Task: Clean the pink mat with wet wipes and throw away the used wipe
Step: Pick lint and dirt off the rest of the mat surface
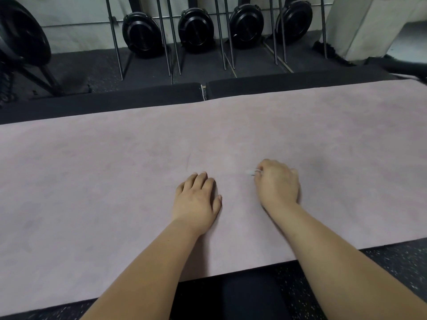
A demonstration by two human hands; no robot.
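The pink mat [115, 181] lies flat across the dark floor and fills the middle of the view. My left hand [196, 199] rests flat on it, fingers straight, palm down. To its right, my right hand [278, 183] sits on the mat with curled fingers that grip a small white wipe [250, 172]. Only a bit of the wipe sticks out past the fingers on the left; the rest is hidden under the hand. A dark smudge [320, 166] marks the mat just right of that hand.
Black floor pads [277, 86] border the mat's far edge. Behind them stand metal rods and several black round machines [195, 28] against the wall. A black stand [23, 42] is at the far left. My dark-clad knee [249, 294] is at the mat's near edge.
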